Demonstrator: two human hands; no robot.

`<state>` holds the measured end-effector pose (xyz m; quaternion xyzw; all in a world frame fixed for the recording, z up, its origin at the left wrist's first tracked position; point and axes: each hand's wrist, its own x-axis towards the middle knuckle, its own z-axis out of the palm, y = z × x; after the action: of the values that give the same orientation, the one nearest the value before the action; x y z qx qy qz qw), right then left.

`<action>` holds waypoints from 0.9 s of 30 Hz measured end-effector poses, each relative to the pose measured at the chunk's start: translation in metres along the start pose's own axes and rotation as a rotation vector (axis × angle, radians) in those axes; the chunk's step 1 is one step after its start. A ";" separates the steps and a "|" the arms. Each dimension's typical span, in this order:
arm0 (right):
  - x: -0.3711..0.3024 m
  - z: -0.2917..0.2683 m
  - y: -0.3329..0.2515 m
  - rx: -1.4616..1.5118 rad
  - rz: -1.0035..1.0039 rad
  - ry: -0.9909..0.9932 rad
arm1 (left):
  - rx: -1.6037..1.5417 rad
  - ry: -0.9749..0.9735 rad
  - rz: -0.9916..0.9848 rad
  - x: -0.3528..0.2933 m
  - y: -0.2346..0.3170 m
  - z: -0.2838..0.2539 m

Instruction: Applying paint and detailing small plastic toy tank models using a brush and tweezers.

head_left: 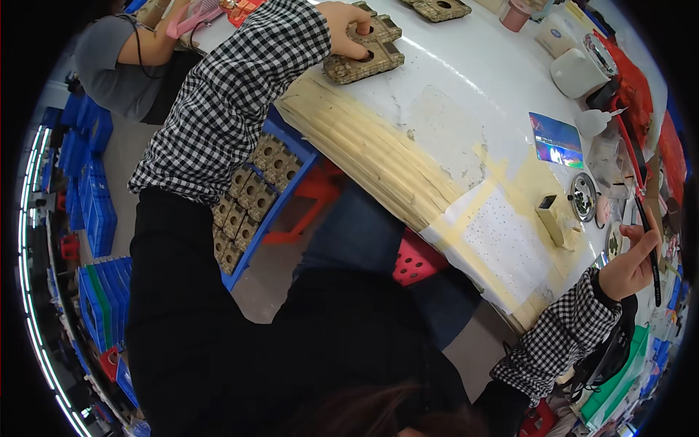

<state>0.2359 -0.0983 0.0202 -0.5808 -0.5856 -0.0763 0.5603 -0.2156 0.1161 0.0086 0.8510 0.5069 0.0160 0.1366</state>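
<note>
My left hand point(344, 28) reaches to the far edge of the white table, its fingers curled onto a camouflage-patterned plastic housing point(373, 67) with round holes. Thumb and fingertips rest at the holes. At the right side of the table, my right hand point(630, 268) closes around a slim black stick-like tool point(656, 280), whose kind I cannot make out. A white paper sheet with tiny dark dots point(502, 240) lies nearest the right hand's side of the table. Beyond it are a small yellowish block point(559, 224) and a round metal dish point(582, 197) with small parts in it.
A blue crate point(244, 256) full of similar housings stands left of my legs. Another housing point(439, 7) lies at the back. A shiny card point(555, 138), a squeeze bottle point(593, 121) and a white container point(577, 73) stand at right. A person point(116, 65) sits at upper left.
</note>
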 end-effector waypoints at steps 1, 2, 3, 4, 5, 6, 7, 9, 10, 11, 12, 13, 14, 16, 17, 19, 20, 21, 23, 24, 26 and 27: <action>-0.001 0.000 0.000 -0.011 0.010 0.008 | 0.015 0.008 -0.022 0.002 -0.002 0.003; -0.001 0.000 0.001 -0.016 0.021 0.016 | 0.034 0.015 -0.049 0.000 0.002 0.002; -0.001 0.000 0.001 -0.023 0.032 0.024 | 0.052 0.023 -0.074 -0.003 0.005 0.001; -0.001 0.000 0.001 -0.033 0.024 0.020 | -0.032 0.004 -0.111 -0.010 0.005 -0.002; 0.000 0.002 0.002 -0.007 0.024 0.020 | -0.010 0.043 -0.122 -0.029 0.005 -0.016; 0.000 0.002 0.002 -0.013 0.016 0.019 | -0.048 0.061 -0.161 -0.045 0.008 -0.022; 0.001 0.001 0.005 -0.011 0.023 0.022 | -0.087 0.079 -0.200 -0.060 0.005 -0.027; 0.002 -0.005 0.014 0.004 0.043 0.032 | -0.002 0.225 -0.013 -0.092 -0.044 -0.024; 0.000 -0.009 0.021 0.003 0.048 0.053 | -0.147 0.238 -0.050 -0.109 -0.052 -0.024; 0.000 -0.011 0.019 0.009 0.057 0.066 | -0.292 0.251 -0.086 -0.130 -0.055 -0.023; 0.000 -0.010 0.019 0.034 0.070 0.078 | -0.280 0.251 -0.142 -0.152 -0.058 -0.025; 0.000 -0.009 0.019 0.059 0.083 0.087 | -0.271 0.251 -0.201 -0.174 -0.063 -0.022; 0.000 -0.013 0.024 0.051 0.097 0.095 | -0.293 0.243 -0.315 -0.193 -0.069 -0.016; 0.001 -0.015 0.020 0.081 0.065 0.096 | -0.327 0.270 -0.434 -0.215 -0.078 0.008; 0.002 -0.018 0.014 0.084 0.042 0.093 | -0.351 0.311 -0.438 -0.221 -0.088 0.030; 0.003 -0.020 0.017 0.089 0.053 0.125 | -0.114 0.262 -0.675 -0.226 -0.095 0.052; 0.004 -0.022 0.019 0.102 0.039 0.134 | -0.006 0.217 -0.708 -0.224 -0.105 0.071; 0.005 -0.021 0.021 0.124 0.028 0.144 | 0.111 0.172 -0.746 -0.222 -0.119 0.093; 0.004 -0.017 0.017 0.117 0.025 0.151 | 0.125 -0.021 -0.768 -0.192 -0.115 0.122; 0.003 -0.015 0.015 0.109 0.022 0.157 | 0.108 -0.050 -0.793 -0.174 -0.107 0.138; 0.003 -0.012 0.012 0.084 0.032 0.151 | 0.125 -0.090 -0.811 -0.144 -0.100 0.167; 0.003 -0.010 0.010 0.073 0.034 0.147 | 0.158 -0.102 -0.804 -0.132 -0.104 0.184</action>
<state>0.2502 -0.1011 0.0200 -0.5627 -0.5354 -0.0879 0.6236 -0.3387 0.0085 -0.1793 0.5927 0.7913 -0.1198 0.0910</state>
